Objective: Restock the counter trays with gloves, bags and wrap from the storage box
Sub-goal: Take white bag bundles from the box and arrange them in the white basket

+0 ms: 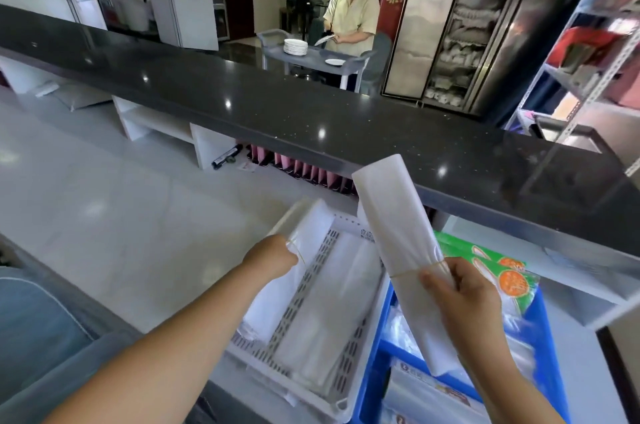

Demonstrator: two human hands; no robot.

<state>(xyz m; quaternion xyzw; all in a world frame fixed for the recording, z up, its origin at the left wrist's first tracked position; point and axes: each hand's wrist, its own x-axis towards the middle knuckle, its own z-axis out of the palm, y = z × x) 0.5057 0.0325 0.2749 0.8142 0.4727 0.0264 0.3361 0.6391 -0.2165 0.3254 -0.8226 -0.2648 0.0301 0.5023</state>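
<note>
White bag bundles being held in both hands over the white tray.

Over the white tray (349, 403), the left hand (272, 259) is clenching its fingers around one banded bag bundle (304, 226), its far end pointing up and away from the tray. Just right of the tray, the right hand (457, 292) is gripping a second bundle (398, 233) at its rubber band, tilting it above the blue box (372, 385). More bags are lying inside the tray. Green packets (498, 271) are sitting at the box's far right. Beyond the tray, a dark counter (277, 105) is running across.
</note>
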